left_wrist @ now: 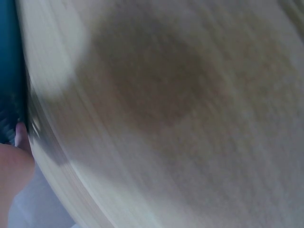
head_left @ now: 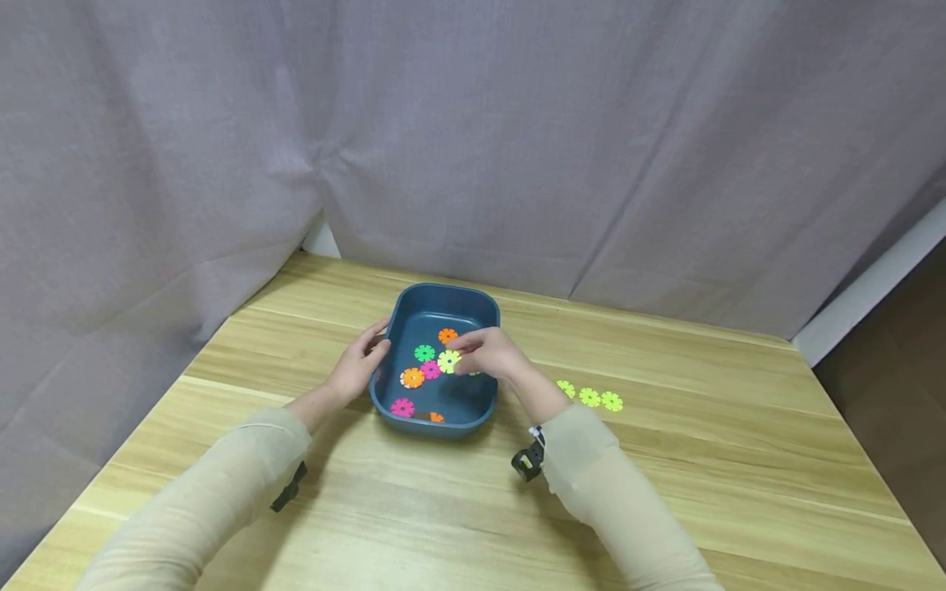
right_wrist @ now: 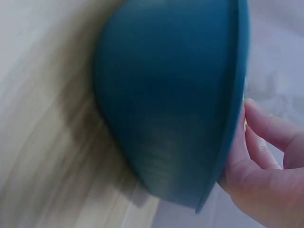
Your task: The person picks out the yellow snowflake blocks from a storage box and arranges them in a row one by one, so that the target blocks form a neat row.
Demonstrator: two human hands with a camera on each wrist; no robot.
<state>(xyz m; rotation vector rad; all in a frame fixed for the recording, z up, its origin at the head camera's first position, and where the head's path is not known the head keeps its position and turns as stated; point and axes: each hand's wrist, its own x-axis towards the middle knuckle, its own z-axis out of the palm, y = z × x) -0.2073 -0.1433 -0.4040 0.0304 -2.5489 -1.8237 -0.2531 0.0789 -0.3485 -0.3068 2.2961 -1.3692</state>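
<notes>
A dark blue plastic basin stands on the wooden table, with several notched plastic snowflake discs in it: a green disc, orange discs such as the one near the left wall, and pink discs such as the lower one. My left hand holds the basin's left side at the rim. My right hand reaches over the right rim and pinches a yellow disc between thumb and fingers. In the right wrist view, the basin wall hides most of that disc.
To the right of the basin, yellow discs lie in a row on the wooden table. Grey curtains hang behind and to the left of the table. Dark wrist cameras hang below the sleeves.
</notes>
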